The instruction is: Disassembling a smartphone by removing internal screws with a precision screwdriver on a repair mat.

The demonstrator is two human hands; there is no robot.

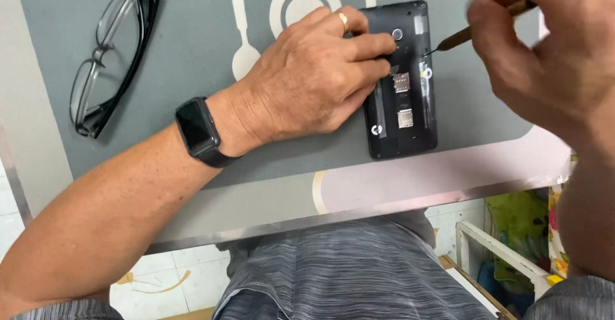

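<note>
A black phone (410, 102) lies on the grey table mat (192, 51) with its back cover off, card slots showing. My left hand (307, 80) rests flat on the phone's left side, fingers pressing its upper part. A ring is on one finger and a black watch (200, 131) on the wrist. My right hand (551, 44) grips a thin screwdriver (458, 38) with a brown handle. Its tip touches the phone's upper right edge.
Black-framed glasses (112, 57) lie at the mat's far left. The table's metal front edge (359, 214) runs just above my lap. A white frame (500, 249) and coloured cloth sit below at the right, over a tiled floor.
</note>
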